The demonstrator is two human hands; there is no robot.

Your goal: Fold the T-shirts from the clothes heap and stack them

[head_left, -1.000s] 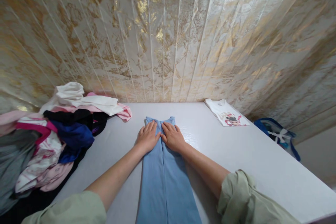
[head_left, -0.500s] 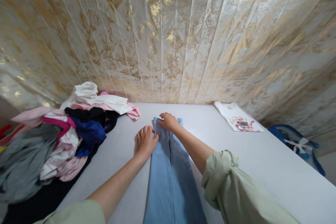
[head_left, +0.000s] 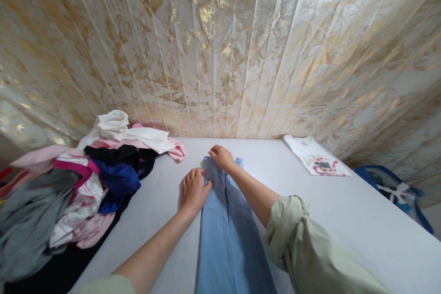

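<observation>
Light blue trousers [head_left: 220, 229] lie lengthwise in front of me, legs laid together, with their narrow far end near the back of the table. My left hand [head_left: 195, 188] rests flat on the tabletop along their left edge, its fingers stretched and its thumb on the fabric. Over the far end of the trousers is my right hand [head_left: 222, 157], its fingers curled in close together at the far left corner. Whether cloth is between those fingertips is hidden.
A heap of clothes [head_left: 82, 193] covers the left side of the white table [head_left: 306, 220]. At the back right lies a folded white T-shirt [head_left: 315, 156] with a cartoon print. A blue-edged clear bag [head_left: 396, 190] sits beyond the right edge. Patterned curtain [head_left: 220, 55] hangs behind.
My right hand's fingers have curled in more at the trousers' far end. My left hand remains beside the left edge. The whole view has shifted slightly.
</observation>
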